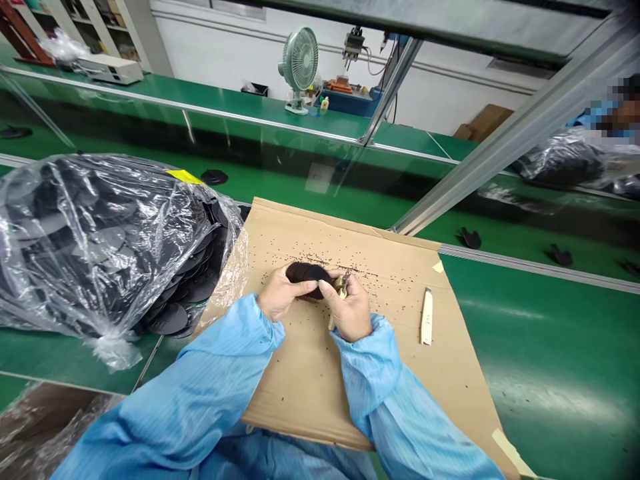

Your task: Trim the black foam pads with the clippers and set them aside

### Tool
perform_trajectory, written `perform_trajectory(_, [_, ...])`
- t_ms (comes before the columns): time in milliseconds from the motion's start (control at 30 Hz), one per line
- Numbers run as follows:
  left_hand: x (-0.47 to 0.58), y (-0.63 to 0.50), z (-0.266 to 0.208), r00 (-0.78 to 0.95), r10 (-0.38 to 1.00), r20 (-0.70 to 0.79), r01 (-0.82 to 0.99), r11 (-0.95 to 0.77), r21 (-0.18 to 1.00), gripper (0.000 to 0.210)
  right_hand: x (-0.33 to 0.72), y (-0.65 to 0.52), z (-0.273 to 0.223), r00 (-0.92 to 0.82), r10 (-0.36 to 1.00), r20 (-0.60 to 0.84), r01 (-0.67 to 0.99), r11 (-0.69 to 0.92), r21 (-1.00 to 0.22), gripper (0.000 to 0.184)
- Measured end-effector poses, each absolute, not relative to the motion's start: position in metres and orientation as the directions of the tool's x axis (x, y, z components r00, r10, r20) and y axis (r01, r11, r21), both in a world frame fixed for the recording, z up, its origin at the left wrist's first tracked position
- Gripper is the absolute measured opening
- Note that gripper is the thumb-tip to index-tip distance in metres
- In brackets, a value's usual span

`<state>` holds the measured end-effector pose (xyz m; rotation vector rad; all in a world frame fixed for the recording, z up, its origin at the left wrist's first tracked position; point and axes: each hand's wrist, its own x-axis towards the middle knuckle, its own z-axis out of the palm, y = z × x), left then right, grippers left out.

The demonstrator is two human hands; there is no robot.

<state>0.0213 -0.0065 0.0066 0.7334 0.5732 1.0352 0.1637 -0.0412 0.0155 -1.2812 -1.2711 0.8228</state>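
Over the cardboard sheet (310, 373), my left hand (276, 293) is closed around the left side of a small stack of black round discs (306, 273). My right hand (354, 313) pinches the right edge of the discs with its thumb. Also gripped in that hand is a small tool, apparently nippers (344, 283), with a metal head and pale yellow handles; the fingers cover most of it. Tiny black bits lie scattered on the cardboard around the discs. To the right rests a cream-coloured flat strip (427, 317), perhaps a taped blade, touched by neither hand.
A large clear plastic bag (100, 247) full of black discs lies open toward the cardboard at left. Behind run a metal-edged green conveyor (280, 167) and a slanted metal post (450, 170). Black parts (470, 238) lie at right. A fan (300, 63) stands farther back.
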Motion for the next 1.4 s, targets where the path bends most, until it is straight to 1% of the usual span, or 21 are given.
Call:
perform_trajectory(100, [0.02, -0.003, 0.007, 0.408, 0.89, -0.202, -0.572, 0.422, 0.704, 0.041, 0.162, -0.045, 0.016, 0.099, 0.959, 0.267, 0.202, 0.243, -0.949, 0.03])
perform_trajectory(200, [0.019, -0.002, 0.007, 0.402, 0.866, -0.297, -0.563, 0.49, 0.666, 0.044, 0.161, -0.048, 0.018, 0.078, 0.919, 0.385, 0.343, 0.338, -0.876, 0.023])
perform_trajectory(300, [0.019, -0.004, 0.009, 0.507, 0.813, -0.285, -0.518, 0.552, 0.653, 0.041, 0.159, -0.05, 0.021, 0.052, 0.857, 0.513, 0.465, 0.434, -0.772, 0.014])
perform_trajectory(400, [0.018, -0.007, 0.011, 0.607, 0.749, -0.266, -0.462, 0.605, 0.649, 0.04, 0.158, -0.051, 0.022, 0.034, 0.823, 0.567, 0.489, 0.481, -0.728, 0.014])
perform_trajectory(533, [0.015, -0.009, 0.012, 0.636, 0.722, -0.271, -0.428, 0.623, 0.655, 0.045, 0.158, -0.053, 0.022, 0.022, 0.814, 0.58, 0.516, 0.488, -0.704, 0.014])
perform_trajectory(700, [0.015, -0.01, 0.011, 0.634, 0.732, -0.25, -0.436, 0.605, 0.667, 0.047, 0.158, -0.053, 0.022, -0.009, 0.788, 0.616, 0.536, 0.524, -0.662, 0.013])
perform_trajectory(867, [0.017, -0.013, 0.01, 0.617, 0.754, -0.226, -0.452, 0.574, 0.683, 0.052, 0.154, -0.054, 0.022, 0.023, 0.763, 0.646, 0.57, 0.52, -0.636, 0.011])
perform_trajectory(967, [0.018, -0.013, 0.01, 0.601, 0.772, -0.209, -0.457, 0.546, 0.702, 0.049, 0.152, -0.053, 0.021, 0.051, 0.762, 0.645, 0.593, 0.497, -0.633, 0.009])
perform_trajectory(1033, [0.019, -0.013, 0.01, 0.587, 0.786, -0.195, -0.474, 0.528, 0.704, 0.048, 0.152, -0.052, 0.019, 0.061, 0.77, 0.636, 0.573, 0.494, -0.653, 0.009])
perform_trajectory(1200, [0.019, -0.009, 0.011, 0.502, 0.841, -0.202, -0.554, 0.492, 0.671, 0.047, 0.158, -0.046, 0.015, 0.115, 0.821, 0.56, 0.427, 0.468, -0.774, 0.016])
perform_trajectory(1267, [0.019, -0.007, 0.011, 0.457, 0.864, -0.212, -0.559, 0.464, 0.688, 0.045, 0.162, -0.044, 0.016, 0.129, 0.823, 0.553, 0.43, 0.456, -0.779, 0.016])
perform_trajectory(1400, [0.02, -0.006, 0.009, 0.404, 0.896, -0.183, -0.583, 0.407, 0.703, 0.036, 0.166, -0.044, 0.02, 0.124, 0.838, 0.531, 0.477, 0.419, -0.773, 0.016])
